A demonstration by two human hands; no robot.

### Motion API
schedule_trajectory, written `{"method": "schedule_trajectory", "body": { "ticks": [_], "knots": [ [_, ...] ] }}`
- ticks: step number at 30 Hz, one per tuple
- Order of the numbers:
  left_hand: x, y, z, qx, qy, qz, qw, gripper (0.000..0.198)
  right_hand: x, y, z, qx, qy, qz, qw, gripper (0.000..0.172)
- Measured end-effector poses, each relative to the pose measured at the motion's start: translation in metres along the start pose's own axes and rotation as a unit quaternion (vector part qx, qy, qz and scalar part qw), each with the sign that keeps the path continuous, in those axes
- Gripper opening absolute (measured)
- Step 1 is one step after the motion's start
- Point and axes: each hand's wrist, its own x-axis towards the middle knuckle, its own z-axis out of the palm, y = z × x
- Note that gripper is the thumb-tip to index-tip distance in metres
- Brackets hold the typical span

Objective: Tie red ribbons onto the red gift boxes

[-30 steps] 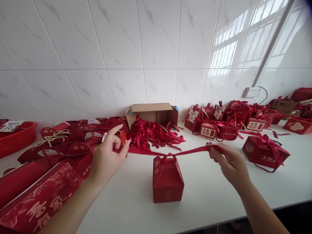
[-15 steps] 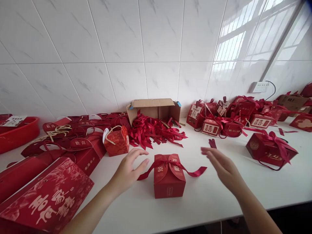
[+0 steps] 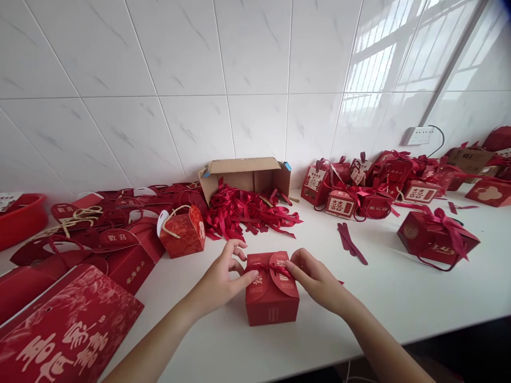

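Note:
A small red gift box (image 3: 272, 308) with curved top flaps stands upright on the white table in front of me. A dark red ribbon (image 3: 266, 267) runs across its top, knotted or crossed near the middle. My left hand (image 3: 227, 276) is at the box's left side, its thumb touching the top edge and its fingers curved and apart. On the right side, my right hand (image 3: 313, 276) pinches the ribbon between thumb and fingers at the top edge. The right ribbon end shows just past that hand; the left end is hidden.
Behind the box, loose ribbons (image 3: 247, 210) spill from a cardboard box (image 3: 243, 166). Red gift boxes (image 3: 131, 266) and a red basin (image 3: 30, 221) crowd the left. Finished-looking boxes with bows (image 3: 437, 239) stand to the right. Dark red strips (image 3: 351, 243) lie nearby.
Both hands have come inward to the box from either side. My right hand has taken hold of the ribbon, and my left thumb now touches the box top. The view has shifted slightly.

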Motion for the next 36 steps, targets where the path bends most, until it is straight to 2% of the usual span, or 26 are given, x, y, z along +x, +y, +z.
{"method": "schedule_trajectory", "body": {
  "ticks": [6,10,19,24,27,30,34,36],
  "knots": [
    [0.003,-0.003,-0.003,-0.002,-0.048,-0.051,0.998,0.034,0.003,0.002,-0.005,0.025,-0.058,0.026,0.998,0.050],
    [0.004,-0.007,-0.003,0.025,-0.059,-0.065,0.996,0.045,0.001,-0.001,-0.011,0.064,-0.067,0.036,0.995,0.049],
    [-0.001,-0.014,0.004,0.117,0.089,-0.088,0.985,0.061,-0.006,-0.002,-0.026,0.031,-0.066,0.069,0.995,0.047],
    [-0.004,-0.016,0.007,0.142,0.119,-0.081,0.979,0.062,-0.005,-0.003,-0.030,0.040,-0.069,0.050,0.996,0.048],
    [-0.004,-0.016,0.010,0.074,0.096,-0.089,0.989,0.059,-0.008,0.001,-0.031,0.100,-0.072,0.057,0.991,0.047],
    [-0.006,-0.014,0.013,-0.021,0.063,-0.104,0.992,0.049,-0.015,0.005,-0.031,0.220,-0.078,0.081,0.969,0.043],
    [-0.007,-0.002,0.015,-0.014,0.145,-0.061,0.987,0.041,-0.024,0.000,-0.033,0.347,-0.091,0.080,0.930,0.033],
    [-0.007,0.009,0.020,0.020,0.160,-0.015,0.987,0.039,-0.025,-0.008,-0.034,0.371,-0.103,0.058,0.921,0.028]
  ]
}}
